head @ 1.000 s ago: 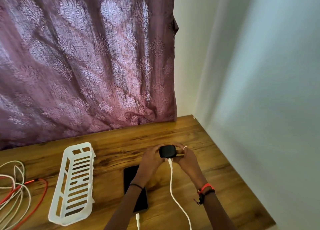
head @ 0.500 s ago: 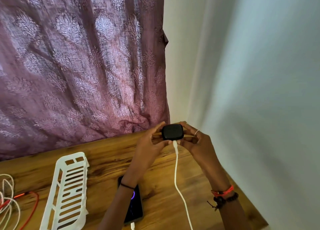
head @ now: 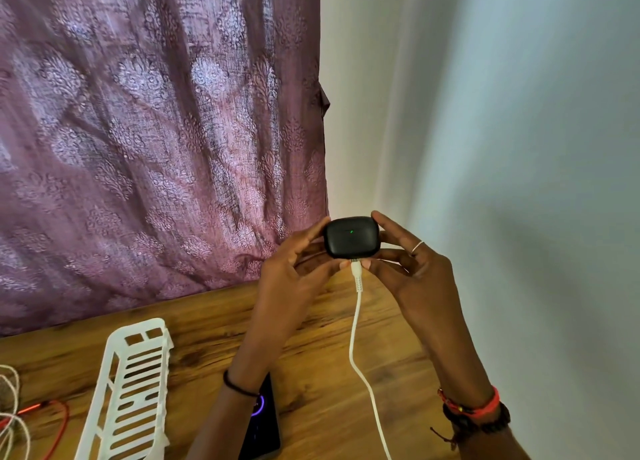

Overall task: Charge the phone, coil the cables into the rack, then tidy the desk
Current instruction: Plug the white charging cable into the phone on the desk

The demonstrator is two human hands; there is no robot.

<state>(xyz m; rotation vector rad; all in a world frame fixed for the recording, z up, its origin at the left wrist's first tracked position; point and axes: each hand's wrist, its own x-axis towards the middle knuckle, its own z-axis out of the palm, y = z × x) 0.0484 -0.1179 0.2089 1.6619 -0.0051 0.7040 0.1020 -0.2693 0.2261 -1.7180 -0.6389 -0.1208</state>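
Observation:
A small black earbud case [head: 351, 236] with a green light on its front is held up above the desk between my left hand [head: 294, 269] and my right hand [head: 408, 265]. A white cable [head: 356, 324] is plugged into the case's underside and hangs down across the wooden desk [head: 322, 407]. The black phone [head: 265, 425] lies flat on the desk under my left forearm, its screen lit with a purple ring. The white slotted rack [head: 131, 387] stands on the desk to the left, with nothing visible in it.
Loose white and red cables [head: 20, 418] lie tangled at the left edge of the desk. A purple patterned curtain [head: 156, 130] hangs behind the desk. A pale wall [head: 519, 147] closes the right side, meeting the desk's right edge.
Both hands have lifted the earbud case off the desk toward the curtain, the white cable rising with it. A green light now shows on the case. The phone's screen has lit.

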